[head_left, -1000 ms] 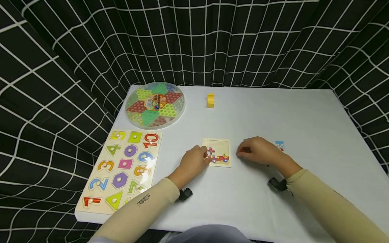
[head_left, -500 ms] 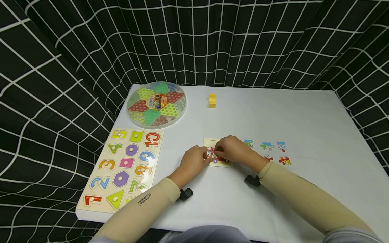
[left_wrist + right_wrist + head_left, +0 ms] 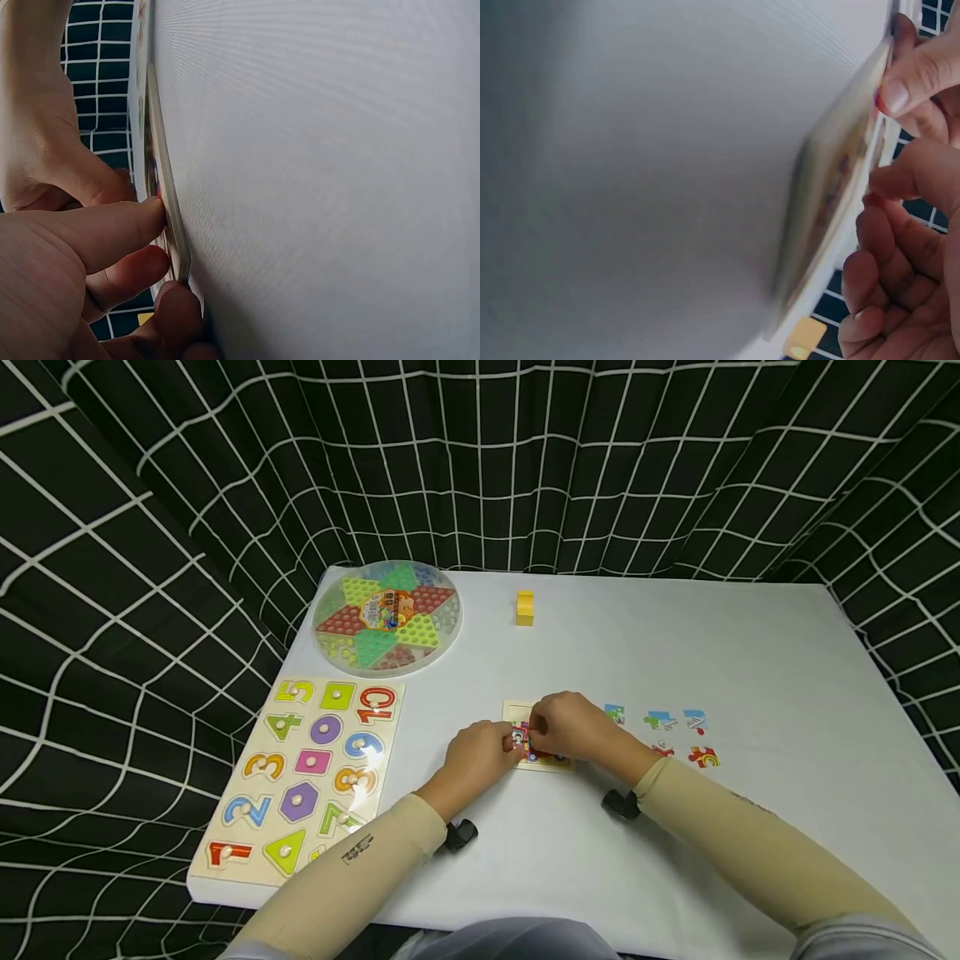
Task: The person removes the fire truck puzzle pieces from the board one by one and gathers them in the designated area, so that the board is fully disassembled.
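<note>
A small square wooden puzzle tray (image 3: 550, 765) lies in front of the person, with red vehicle picture pieces in its lower part. My left hand (image 3: 480, 756) grips its left edge, thumb on top near a red and purple puzzle piece (image 3: 519, 737). Over the middle of the tray, my right hand (image 3: 572, 727) pinches with thumb and index finger at the side of that piece, covering much of the picture. In the right wrist view, the right fingertips (image 3: 871, 196) meet close at the tray's rim, the other fingers loosely curled.
Several loose puzzle pieces (image 3: 703, 757) lie right of the tray. A number and shape peg board (image 3: 315, 785) lies at the left, a round Chinese checkers set (image 3: 386, 618) behind it. A yellow block (image 3: 524, 608) stands at the back of the white table (image 3: 675, 643).
My right hand has moved left from beside the tray to over it, uncovering the loose pieces. My left hand stays at the tray's left edge; the piece near its thumb looks slightly turned.
</note>
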The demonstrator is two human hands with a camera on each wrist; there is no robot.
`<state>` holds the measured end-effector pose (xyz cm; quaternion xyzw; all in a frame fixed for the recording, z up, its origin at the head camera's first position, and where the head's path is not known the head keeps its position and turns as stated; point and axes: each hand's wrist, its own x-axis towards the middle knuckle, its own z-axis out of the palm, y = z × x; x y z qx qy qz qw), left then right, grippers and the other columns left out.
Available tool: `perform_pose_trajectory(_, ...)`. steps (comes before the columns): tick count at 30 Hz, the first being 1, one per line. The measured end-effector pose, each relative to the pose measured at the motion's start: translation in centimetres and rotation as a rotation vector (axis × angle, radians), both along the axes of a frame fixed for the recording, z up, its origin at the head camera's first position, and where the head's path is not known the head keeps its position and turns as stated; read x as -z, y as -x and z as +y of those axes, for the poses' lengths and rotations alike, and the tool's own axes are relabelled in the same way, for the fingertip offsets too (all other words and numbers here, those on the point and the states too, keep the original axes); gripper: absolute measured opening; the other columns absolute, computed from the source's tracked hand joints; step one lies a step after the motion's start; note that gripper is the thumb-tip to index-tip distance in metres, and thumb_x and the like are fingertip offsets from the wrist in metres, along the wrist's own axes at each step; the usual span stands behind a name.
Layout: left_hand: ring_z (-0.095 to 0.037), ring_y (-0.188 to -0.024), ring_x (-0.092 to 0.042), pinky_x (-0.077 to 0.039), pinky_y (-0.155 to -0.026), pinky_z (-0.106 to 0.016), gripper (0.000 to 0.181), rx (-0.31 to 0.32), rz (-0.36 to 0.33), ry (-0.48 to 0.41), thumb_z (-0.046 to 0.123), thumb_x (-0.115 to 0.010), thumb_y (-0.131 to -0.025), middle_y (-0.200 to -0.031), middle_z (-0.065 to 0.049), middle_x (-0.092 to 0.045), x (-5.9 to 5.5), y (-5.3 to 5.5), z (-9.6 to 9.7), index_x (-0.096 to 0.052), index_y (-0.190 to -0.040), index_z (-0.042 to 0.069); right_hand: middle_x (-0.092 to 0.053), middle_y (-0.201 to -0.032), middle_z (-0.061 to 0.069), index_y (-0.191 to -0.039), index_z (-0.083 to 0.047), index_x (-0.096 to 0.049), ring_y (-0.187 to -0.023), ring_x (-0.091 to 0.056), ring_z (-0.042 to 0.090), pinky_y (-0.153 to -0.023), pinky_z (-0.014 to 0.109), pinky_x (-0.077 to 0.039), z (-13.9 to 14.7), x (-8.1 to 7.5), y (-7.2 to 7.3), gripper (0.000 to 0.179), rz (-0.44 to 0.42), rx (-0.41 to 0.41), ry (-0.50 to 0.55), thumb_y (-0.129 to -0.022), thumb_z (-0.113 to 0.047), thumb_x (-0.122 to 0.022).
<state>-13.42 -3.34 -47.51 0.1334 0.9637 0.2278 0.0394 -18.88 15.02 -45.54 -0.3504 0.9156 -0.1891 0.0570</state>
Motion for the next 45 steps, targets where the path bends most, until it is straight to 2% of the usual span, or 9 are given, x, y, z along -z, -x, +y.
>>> perform_pose_trajectory(7,-0.013,-0.061,-0.046,-0.035,-0.05,-0.029,0.032,-0.008,-0.03,-0.009,0.031,-0.074,-0.087,-0.063,0.005,-0.048,-0.2,0.1,0.2,-0.051,-0.067,0.021,-0.052,-0.064,-0.009,-0.073,-0.016,-0.064,-0.061,-0.047,0.01,-0.056,0.028,-0.041,3.6,-0.8,-0.2,0.01,-0.036,0.071,0.031,-0.077,-0.014,-0.073)
perform_pose_trajectory(16,-0.013,-0.062,-0.046,-0.035,-0.052,-0.028,0.033,-0.01,-0.085,-0.026,0.033,-0.074,-0.087,-0.064,0.005,-0.049,-0.5,0.1,0.0,-0.052,-0.067,0.02,-0.054,-0.066,-0.01,-0.075,-0.019,-0.066,-0.059,-0.049,0.009,-0.053,0.027,-0.044,11.0,-0.1,-1.2,0.011,-0.138,0.162,0.012,-0.078,-0.011,-0.075)
perform_pose_trajectory(23,-0.013,-0.06,-0.045,-0.033,-0.051,-0.028,0.035,0.0,-0.086,-0.029,0.033,-0.075,-0.087,-0.063,0.004,-0.048,-0.8,0.0,0.1,-0.051,-0.066,0.019,-0.054,-0.066,-0.009,-0.077,-0.017,-0.067,-0.051,-0.048,0.007,-0.047,0.026,-0.042,13.4,0.3,-1.9,0.011,-0.185,0.181,0.024,-0.079,-0.008,-0.073)
perform_pose_trajectory(31,-0.013,-0.061,-0.045,-0.035,-0.053,-0.028,0.032,0.004,-0.078,-0.033,0.032,-0.075,-0.087,-0.065,0.005,-0.049,-0.4,0.2,0.1,-0.052,-0.069,0.019,-0.053,-0.066,-0.012,-0.076,-0.02,-0.066,-0.063,-0.048,0.007,-0.055,0.025,-0.041,13.5,0.6,-2.0,0.015,-0.111,0.158,-0.015,-0.077,-0.01,-0.077)
perform_pose_trajectory(35,-0.013,-0.068,-0.052,-0.04,-0.059,-0.029,0.017,0.025,-0.079,-0.052,0.025,-0.075,-0.087,-0.076,0.005,-0.058,-0.3,0.3,0.5,-0.06,-0.084,0.019,-0.053,-0.067,-0.013,-0.076,-0.021,-0.066,-0.064,-0.049,0.008,-0.056,0.026,-0.042,13.1,0.3,-2.0,0.016,-0.098,0.157,-0.019,-0.077,-0.012,-0.078)
perform_pose_trajectory(37,-0.013,-0.073,-0.055,-0.043,-0.063,-0.029,0.012,0.049,-0.085,-0.058,0.017,-0.074,-0.088,-0.084,0.005,-0.062,-0.4,0.3,0.8,-0.066,-0.097,0.021,-0.053,-0.067,-0.014,-0.077,-0.022,-0.066,-0.063,-0.048,0.007,-0.056,0.026,-0.041,12.4,0.0,-2.3,0.015,-0.096,0.15,-0.009,-0.078,-0.013,-0.079)
perform_pose_trajectory(40,-0.012,-0.079,-0.057,-0.044,-0.068,-0.028,0.025,0.079,-0.099,-0.052,0.008,-0.068,-0.088,-0.092,0.005,-0.065,-0.5,0.3,1.2,-0.072,-0.108,0.024,-0.053,-0.067,-0.014,-0.083,-0.021,-0.071,-0.06,-0.047,0.006,-0.054,0.026,-0.041,10.6,-0.6,-3.1,0.009,-0.087,0.134,0.002,-0.081,-0.016,-0.078)
perform_pose_trajectory(42,-0.01,-0.078,-0.055,-0.044,-0.067,-0.027,0.029,0.089,-0.101,-0.056,0.006,-0.064,-0.087,-0.09,0.006,-0.065,-0.4,0.3,1.3,-0.075,-0.107,0.024,-0.053,-0.067,-0.014,-0.091,-0.018,-0.073,-0.06,-0.046,0.005,-0.054,0.026,-0.04,9.2,-0.8,-3.7,0.007,-0.076,0.116,-0.007,-0.084,-0.017,-0.075)
perform_pose_trajectory(45,-0.01,-0.076,-0.055,-0.043,-0.065,-0.027,0.025,0.088,-0.094,-0.066,0.011,-0.065,-0.085,-0.089,0.007,-0.065,-0.3,0.1,1.4,-0.075,-0.104,0.023,-0.052,-0.066,-0.014,-0.101,-0.013,-0.075,-0.058,-0.045,0.004,-0.053,0.026,-0.039,7.4,-0.6,-4.4,0.018,-0.059,0.091,-0.034,-0.085,-0.02,-0.073)
